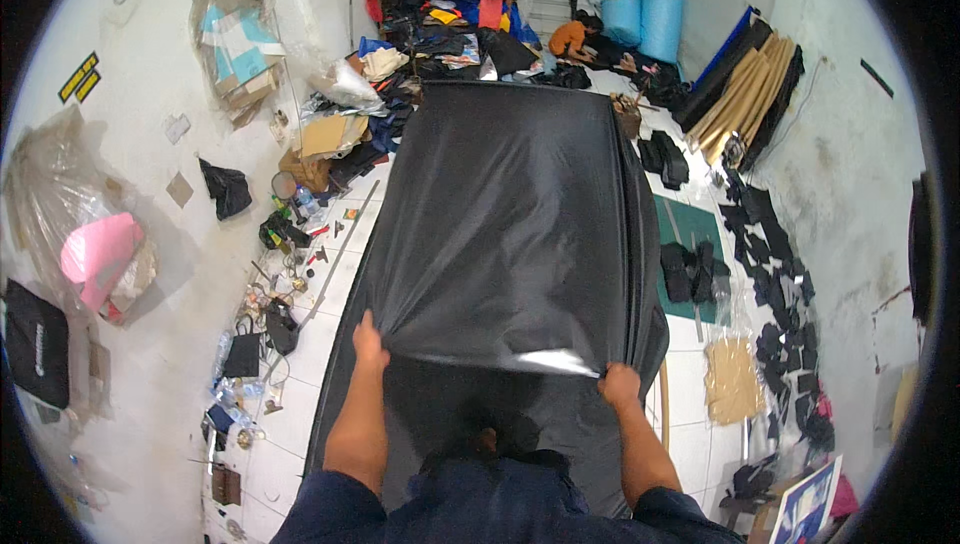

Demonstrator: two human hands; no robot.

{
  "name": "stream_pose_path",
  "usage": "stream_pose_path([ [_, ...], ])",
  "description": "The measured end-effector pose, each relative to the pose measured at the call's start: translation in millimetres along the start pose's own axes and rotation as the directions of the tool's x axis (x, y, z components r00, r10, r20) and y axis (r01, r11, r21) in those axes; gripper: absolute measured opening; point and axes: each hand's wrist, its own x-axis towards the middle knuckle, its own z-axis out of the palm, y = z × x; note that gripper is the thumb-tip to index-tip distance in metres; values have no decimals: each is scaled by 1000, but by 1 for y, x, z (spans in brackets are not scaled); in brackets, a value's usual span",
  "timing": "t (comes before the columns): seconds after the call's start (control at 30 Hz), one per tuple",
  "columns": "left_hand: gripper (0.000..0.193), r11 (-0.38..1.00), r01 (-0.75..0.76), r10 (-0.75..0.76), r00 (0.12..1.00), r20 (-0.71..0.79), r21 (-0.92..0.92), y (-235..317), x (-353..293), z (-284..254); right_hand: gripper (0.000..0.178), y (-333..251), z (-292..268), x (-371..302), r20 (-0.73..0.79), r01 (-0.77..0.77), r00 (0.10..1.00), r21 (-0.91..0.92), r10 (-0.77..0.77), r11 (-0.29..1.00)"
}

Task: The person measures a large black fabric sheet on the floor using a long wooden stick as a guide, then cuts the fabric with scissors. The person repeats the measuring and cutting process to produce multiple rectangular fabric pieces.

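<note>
Plain black sheet [500, 224] with a silvery-white sheen, navy sleeves [335, 512], white floor tiles [688, 384] in a grid pattern, dark green mat [685, 222], light blue rolls [661, 22], tan rolls [738, 99], pink foam-like piece [98, 254], black scraps [765, 222], orange shirt [567, 38].

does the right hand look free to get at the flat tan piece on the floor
Probably not as it stands: the right hand grips the black sheet, and black folds also lie between it and the tan piece.
</note>
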Motion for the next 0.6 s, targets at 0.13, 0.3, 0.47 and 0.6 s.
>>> stream_pose_path([
  [0.13,65,990,105,-87,982,-168,98,-32,-62,-76,29,10,38,-91,32,-9,999,40,7,999],
  [0.3,56,986,170,-166,968,-188,3,-81,-171,-202,30,20,45,-228,360,-27,933,44,9,999],
  [0.47,57,827,397,-162,846,-507,398,-83,-272,-195,25,48,59,-300,450,41,889,109,-86,993],
  [0.6,57,969,239,-203,918,-341,68,-128,-224,-248,29,50,51,-275,582,-63,813,68,11,996],
])
